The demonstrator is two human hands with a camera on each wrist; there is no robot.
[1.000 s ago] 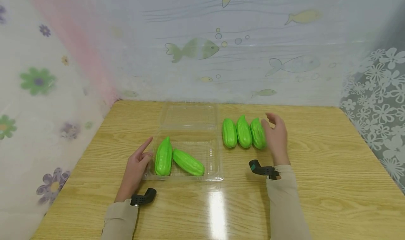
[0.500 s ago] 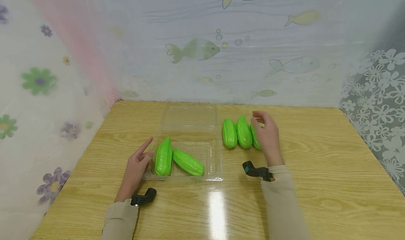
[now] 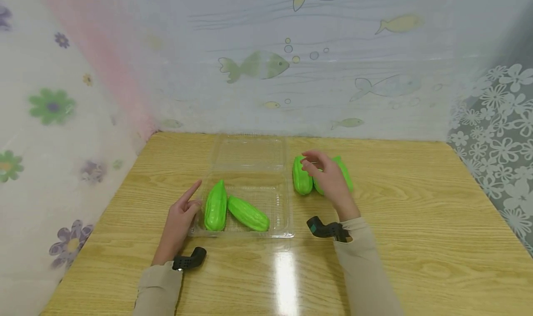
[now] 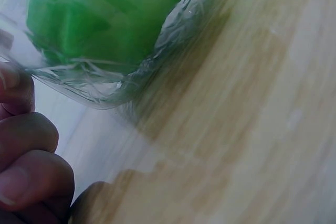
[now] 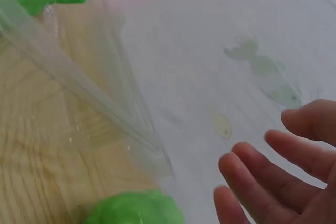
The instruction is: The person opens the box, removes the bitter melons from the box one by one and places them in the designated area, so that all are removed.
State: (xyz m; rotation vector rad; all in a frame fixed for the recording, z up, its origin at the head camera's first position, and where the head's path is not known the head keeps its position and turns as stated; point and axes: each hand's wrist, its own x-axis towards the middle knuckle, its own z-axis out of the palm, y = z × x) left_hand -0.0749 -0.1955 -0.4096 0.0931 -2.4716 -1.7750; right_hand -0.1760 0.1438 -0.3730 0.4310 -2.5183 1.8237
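My left hand (image 3: pixel 180 218) sits curled, index straight, at the clear container's (image 3: pixel 284 236) left edge; my right hand (image 3: pixel 331 178) hangs spread, holding nothing.
I can't tell whether the left pinches the rim; a light steadying touch there would suit thin plastic. Two green gourds lie inside, one upright-pointing (image 3: pixel 215 209), one slanted (image 3: pixel 248 214), just right of that hand. Toward the worktop's (image 3: pixel 416 214) far edge, the row's leftmost gourd (image 3: pixel 301 181) sits by my right fingertips: best taken from above, without nudging the partly covered middle one (image 3: pixel 318 189).
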